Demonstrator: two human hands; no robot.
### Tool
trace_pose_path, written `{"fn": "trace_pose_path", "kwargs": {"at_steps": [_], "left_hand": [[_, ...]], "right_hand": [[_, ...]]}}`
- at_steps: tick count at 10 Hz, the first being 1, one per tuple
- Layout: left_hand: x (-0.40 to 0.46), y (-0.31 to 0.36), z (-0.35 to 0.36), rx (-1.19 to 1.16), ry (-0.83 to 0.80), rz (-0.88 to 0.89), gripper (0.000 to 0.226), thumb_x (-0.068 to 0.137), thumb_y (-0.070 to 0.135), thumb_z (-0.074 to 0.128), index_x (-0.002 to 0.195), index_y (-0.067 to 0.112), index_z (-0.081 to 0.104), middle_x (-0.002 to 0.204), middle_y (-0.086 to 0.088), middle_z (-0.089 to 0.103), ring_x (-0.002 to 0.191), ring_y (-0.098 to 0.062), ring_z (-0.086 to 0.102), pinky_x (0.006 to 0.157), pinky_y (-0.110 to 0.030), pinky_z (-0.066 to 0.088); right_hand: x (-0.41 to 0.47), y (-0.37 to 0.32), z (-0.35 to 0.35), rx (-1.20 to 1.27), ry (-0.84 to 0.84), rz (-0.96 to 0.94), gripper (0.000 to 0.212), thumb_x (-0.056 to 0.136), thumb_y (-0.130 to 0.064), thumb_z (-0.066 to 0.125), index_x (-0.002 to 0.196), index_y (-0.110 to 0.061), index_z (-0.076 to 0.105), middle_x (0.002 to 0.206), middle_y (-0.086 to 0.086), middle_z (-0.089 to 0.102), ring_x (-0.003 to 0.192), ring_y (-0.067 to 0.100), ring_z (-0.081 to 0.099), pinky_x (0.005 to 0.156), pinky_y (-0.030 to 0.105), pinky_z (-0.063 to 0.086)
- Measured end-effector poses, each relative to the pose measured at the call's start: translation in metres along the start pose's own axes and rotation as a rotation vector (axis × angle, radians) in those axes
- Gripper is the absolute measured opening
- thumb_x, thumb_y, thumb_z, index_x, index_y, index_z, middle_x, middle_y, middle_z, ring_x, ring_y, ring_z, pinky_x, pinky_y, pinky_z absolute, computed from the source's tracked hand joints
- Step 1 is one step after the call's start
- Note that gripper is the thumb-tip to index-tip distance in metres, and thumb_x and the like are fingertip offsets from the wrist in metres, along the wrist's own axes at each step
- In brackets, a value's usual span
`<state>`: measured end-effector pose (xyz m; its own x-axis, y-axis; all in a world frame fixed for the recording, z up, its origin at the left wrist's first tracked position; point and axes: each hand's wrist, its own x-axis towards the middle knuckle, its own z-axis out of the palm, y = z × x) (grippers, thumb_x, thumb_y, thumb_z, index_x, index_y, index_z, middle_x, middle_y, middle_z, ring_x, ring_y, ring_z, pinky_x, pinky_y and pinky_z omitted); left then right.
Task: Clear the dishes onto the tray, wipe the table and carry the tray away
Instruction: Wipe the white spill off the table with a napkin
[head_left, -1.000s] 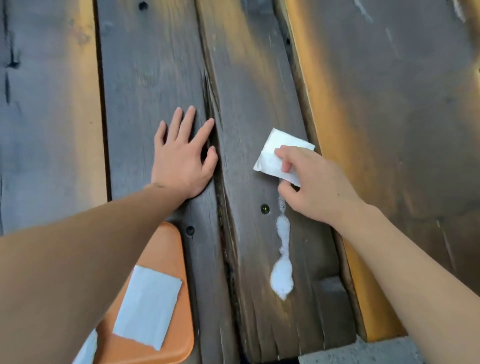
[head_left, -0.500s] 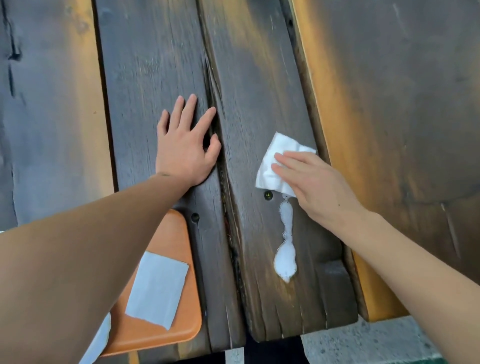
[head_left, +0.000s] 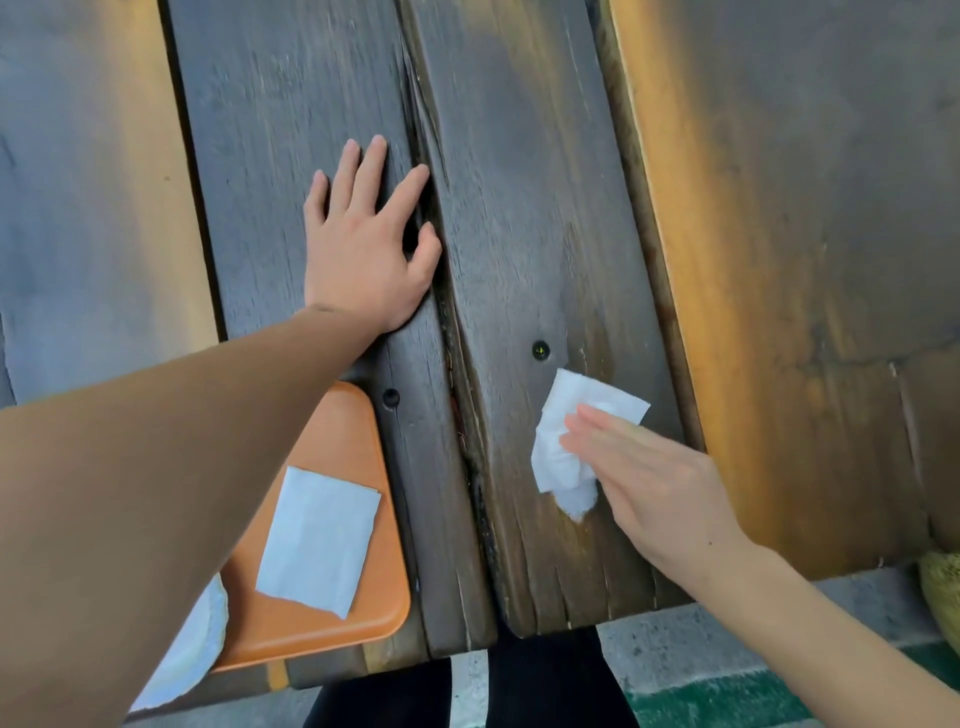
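Note:
My right hand (head_left: 652, 480) presses a crumpled white napkin (head_left: 569, 441) flat against the dark wooden table (head_left: 519, 208), near its front edge. A small bit of white spill (head_left: 576, 506) shows just below the napkin. My left hand (head_left: 363, 244) lies flat on the plank to the left, fingers spread, holding nothing. An orange tray (head_left: 332, 613) sits at the table's front left, partly under my left forearm, with a folded white napkin (head_left: 319, 540) on it and the rim of a white plate (head_left: 195, 654) at its left.
Deep gaps run between the planks, and a screw head (head_left: 540, 351) sits just above the napkin. Past the table's front edge are grey pavement (head_left: 857, 597), a green painted strip (head_left: 727, 701) and my dark trousers (head_left: 519, 691). A yellowish object (head_left: 940, 587) shows at the right edge.
My right hand has dragged the napkin toward me over the long white streak, which is now mostly gone or covered. My left hand stays flat on the plank.

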<state>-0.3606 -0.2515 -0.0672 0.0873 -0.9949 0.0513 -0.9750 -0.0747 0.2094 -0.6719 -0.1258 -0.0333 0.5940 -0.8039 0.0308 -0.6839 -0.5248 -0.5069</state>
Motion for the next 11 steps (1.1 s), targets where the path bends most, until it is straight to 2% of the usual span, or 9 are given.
{"fn": "trace_pose_path", "kwargs": {"at_steps": [1, 2, 3, 4, 6, 7, 9, 10, 11], "left_hand": [[0.0, 0.0, -0.001, 0.002, -0.003, -0.005, 0.056, 0.098, 0.044, 0.041, 0.151, 0.028, 0.046, 0.167, -0.012, 0.028, 0.156, -0.033, 0.019, 0.126, -0.054, 0.012], [0.001, 0.0, -0.001, 0.002, -0.006, -0.003, 0.056, 0.098, 0.044, 0.041, 0.151, 0.028, 0.046, 0.167, -0.012, 0.027, 0.156, -0.033, 0.018, 0.126, -0.054, 0.011], [0.0, 0.0, -0.001, -0.002, -0.01, -0.007, 0.056, 0.098, 0.044, 0.041, 0.152, 0.028, 0.045, 0.167, -0.012, 0.027, 0.156, -0.032, 0.017, 0.126, -0.054, 0.011], [0.0, 0.0, -0.001, 0.002, -0.009, -0.006, 0.056, 0.098, 0.044, 0.041, 0.152, 0.028, 0.045, 0.167, -0.011, 0.026, 0.157, -0.032, 0.017, 0.126, -0.054, 0.011], [0.0, 0.001, -0.002, 0.004, -0.014, -0.003, 0.056, 0.099, 0.045, 0.039, 0.152, 0.029, 0.044, 0.167, -0.011, 0.026, 0.157, -0.032, 0.016, 0.126, -0.053, 0.011], [0.0, 0.001, -0.001, 0.008, -0.01, -0.006, 0.056, 0.098, 0.045, 0.039, 0.152, 0.028, 0.045, 0.167, -0.012, 0.027, 0.157, -0.032, 0.017, 0.126, -0.054, 0.011], [0.0, 0.0, -0.002, 0.014, -0.021, -0.009, 0.056, 0.099, 0.045, 0.039, 0.152, 0.028, 0.044, 0.167, -0.012, 0.026, 0.157, -0.032, 0.016, 0.126, -0.054, 0.011], [0.0, 0.001, -0.003, 0.018, -0.026, -0.009, 0.057, 0.099, 0.045, 0.038, 0.153, 0.028, 0.043, 0.168, -0.012, 0.025, 0.157, -0.032, 0.015, 0.126, -0.053, 0.01], [0.0, 0.001, -0.004, 0.019, -0.02, -0.005, 0.056, 0.099, 0.045, 0.038, 0.152, 0.028, 0.044, 0.168, -0.012, 0.025, 0.157, -0.032, 0.016, 0.126, -0.054, 0.011]], "right_hand": [[-0.023, -0.002, 0.005, -0.074, -0.065, -0.146, 0.031, 0.092, -0.002, 0.054, 0.115, -0.007, 0.074, 0.124, 0.006, 0.07, 0.123, 0.016, 0.06, 0.109, 0.028, 0.043], [-0.044, -0.001, 0.006, -0.109, -0.134, -0.25, 0.032, 0.092, -0.001, 0.056, 0.118, -0.007, 0.073, 0.127, 0.007, 0.068, 0.128, 0.019, 0.056, 0.118, 0.028, 0.034], [-0.04, 0.012, 0.004, -0.099, -0.156, -0.336, 0.036, 0.095, 0.003, 0.049, 0.125, -0.006, 0.067, 0.133, 0.007, 0.064, 0.131, 0.022, 0.055, 0.111, 0.035, 0.044], [0.002, 0.036, -0.001, -0.069, -0.089, -0.275, 0.048, 0.084, 0.016, 0.057, 0.126, -0.005, 0.067, 0.134, 0.008, 0.062, 0.129, 0.022, 0.056, 0.097, 0.04, 0.056], [0.122, 0.061, -0.018, -0.153, -0.003, -0.113, 0.048, 0.084, 0.001, 0.041, 0.122, -0.006, 0.07, 0.128, 0.008, 0.068, 0.124, 0.023, 0.061, 0.093, 0.039, 0.056], [0.13, 0.049, -0.02, -0.118, 0.021, -0.07, 0.043, 0.086, 0.0, 0.043, 0.118, -0.006, 0.072, 0.124, 0.008, 0.07, 0.121, 0.023, 0.063, 0.091, 0.043, 0.058], [0.02, 0.0, -0.017, -0.055, 0.053, -0.145, 0.037, 0.095, 0.01, 0.045, 0.119, 0.0, 0.07, 0.126, 0.013, 0.068, 0.122, 0.024, 0.062, 0.096, 0.037, 0.056], [-0.045, -0.017, -0.011, -0.076, -0.071, -0.2, 0.038, 0.102, 0.004, 0.037, 0.115, 0.001, 0.072, 0.124, 0.013, 0.068, 0.122, 0.026, 0.062, 0.103, 0.033, 0.049], [-0.077, -0.025, -0.005, -0.191, -0.238, -0.288, 0.057, 0.106, 0.003, 0.017, 0.115, -0.002, 0.073, 0.126, 0.009, 0.068, 0.124, 0.025, 0.06, 0.114, 0.033, 0.032]]}}
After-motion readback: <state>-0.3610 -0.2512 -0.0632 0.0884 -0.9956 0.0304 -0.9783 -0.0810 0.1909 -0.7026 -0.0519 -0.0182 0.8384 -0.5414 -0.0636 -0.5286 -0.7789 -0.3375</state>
